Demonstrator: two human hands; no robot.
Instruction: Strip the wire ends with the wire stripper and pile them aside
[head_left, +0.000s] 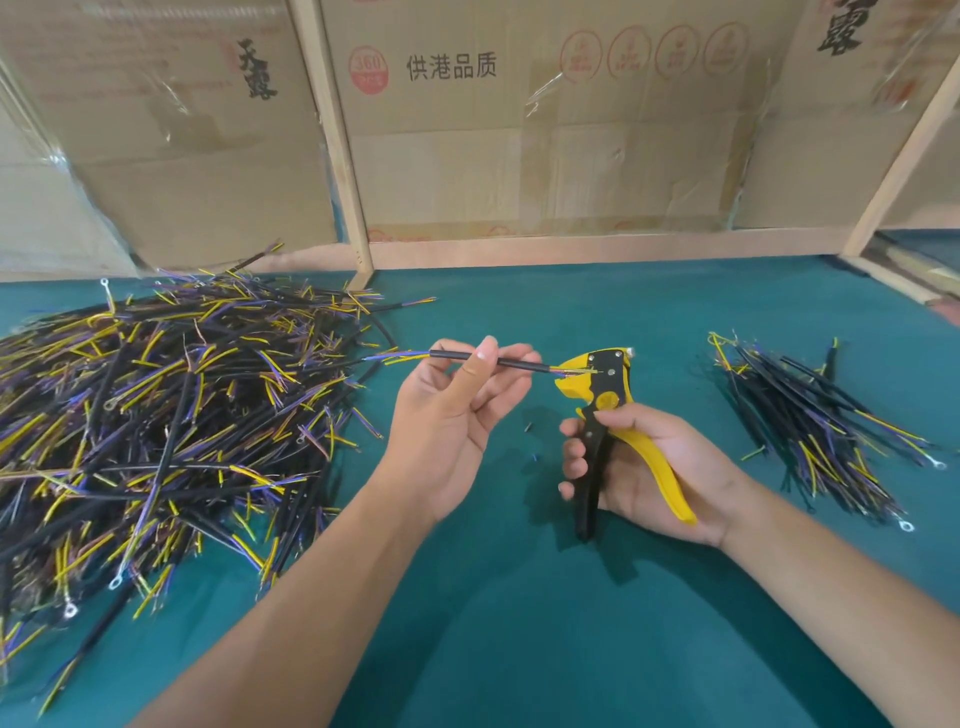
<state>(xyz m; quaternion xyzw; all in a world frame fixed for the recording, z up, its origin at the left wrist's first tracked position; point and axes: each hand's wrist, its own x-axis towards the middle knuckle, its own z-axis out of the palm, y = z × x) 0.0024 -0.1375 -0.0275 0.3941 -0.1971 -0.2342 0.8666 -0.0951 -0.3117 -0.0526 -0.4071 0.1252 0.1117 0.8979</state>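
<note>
My left hand (457, 410) pinches a short black cable (511, 362) between thumb and fingertips and holds it level above the table. The cable's right end, with thin coloured cores, sits in the jaws of the yellow and black wire stripper (605, 387). My right hand (649, 473) grips the stripper's handles, which stand spread apart. Blue and yellow cores stick out of the cable's left end. A big heap of black cables (156, 431) lies at the left. A smaller pile of cables (810, 426) lies at the right.
The green table cover (519, 623) carries a few small bits of cut insulation (528, 428) between my hands. Cardboard boxes (519, 130) and wooden frame posts (337, 140) close off the back edge of the table.
</note>
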